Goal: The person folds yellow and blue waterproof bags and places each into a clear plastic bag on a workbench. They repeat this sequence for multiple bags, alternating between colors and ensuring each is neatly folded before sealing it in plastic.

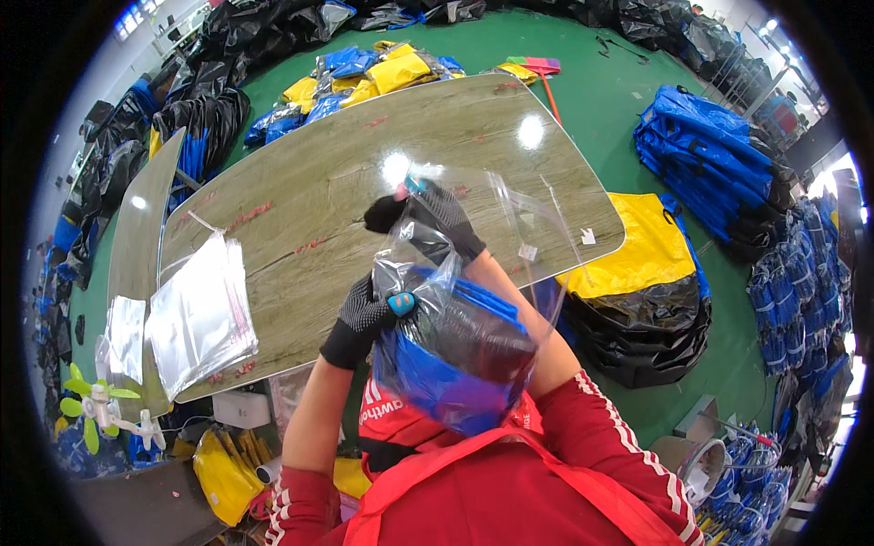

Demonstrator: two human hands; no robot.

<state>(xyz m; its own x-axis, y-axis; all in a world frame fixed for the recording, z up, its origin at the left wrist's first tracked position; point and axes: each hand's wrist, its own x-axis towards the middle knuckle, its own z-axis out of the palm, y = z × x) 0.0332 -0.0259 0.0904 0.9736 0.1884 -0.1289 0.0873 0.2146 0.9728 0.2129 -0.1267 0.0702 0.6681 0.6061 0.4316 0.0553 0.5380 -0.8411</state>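
left hand (362, 314): gloved, gripping the lower left side of the folded blue-and-black bag (455, 355), fingers closing on it near the clear sleeve's edge.
right hand (435, 217): gloved, clamping the upper end of the clear plastic sleeve (510, 227), up over the table edge.
item position: bag is being held in the air close to the chest, between both hands, not resting on the table (364, 173).
progress: bag is sitting mostly inside the sleeve; the sleeve's top is standing loose and open past it. My read: insertion nearly done, sealing and putting it down still left.
count in hand: one bag, one sleeve.
stock on table: one fanned stack of empty clear sleeves (202, 314) lying at the left end; sheet count cannot tell. A second, smaller stack (126, 337) is lying on the narrower surface further left.
floor, right: one yellow-and-black sack (637, 273) sitting just beside the table.
floor, far: blue bags piling up at right (706, 150), mixed yellow and blue packs (364, 77) beyond the table, black sacks (273, 27) along the wall; too many to count.
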